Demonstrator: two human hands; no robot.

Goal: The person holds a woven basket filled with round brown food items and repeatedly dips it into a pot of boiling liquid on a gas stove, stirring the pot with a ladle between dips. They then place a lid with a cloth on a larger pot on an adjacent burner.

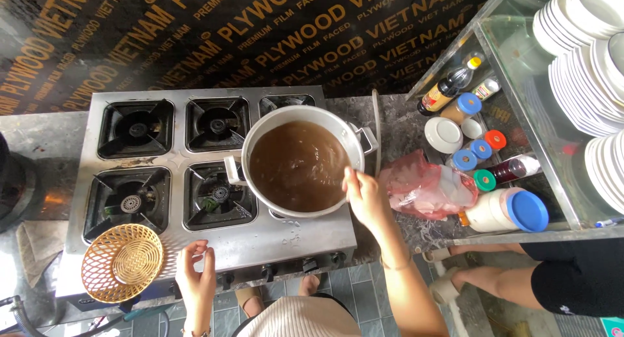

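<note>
Below us, our right hand [364,197] grips the near right rim of a big metal pot [300,160], fingers curled over the edge and thumb on the outside wall. The pot is full of dark brown broth [298,165] and sits on the right-hand burners of a steel gas stove [195,174], its two side handles sticking out to left and right. Our left hand [197,278] hangs over the stove's front edge, just above the row of control knobs [266,272]; its fingers are loosely bent and hold nothing, and whether they touch the steel we cannot tell. Just to the left of that hand, a round woven basket [122,262] rests on the front left corner of the stove, upright and open to us. The other burners [135,129] stand bare.

Right of the pot, on the stone counter [396,122], lies a crumpled pink plastic bag [426,191], close to our right wrist. Beyond it cluster several jars and bottles: a dark sauce bottle with a yellow cap [448,87], small jars with blue lids [473,154], one with an orange lid [495,139], one with a green lid [484,180], and a pale jug with a wide blue lid [510,210] lying on its side. White plates [585,70] are stacked on the shelf at far right. Another person's legs [507,282] show at lower right.
</note>
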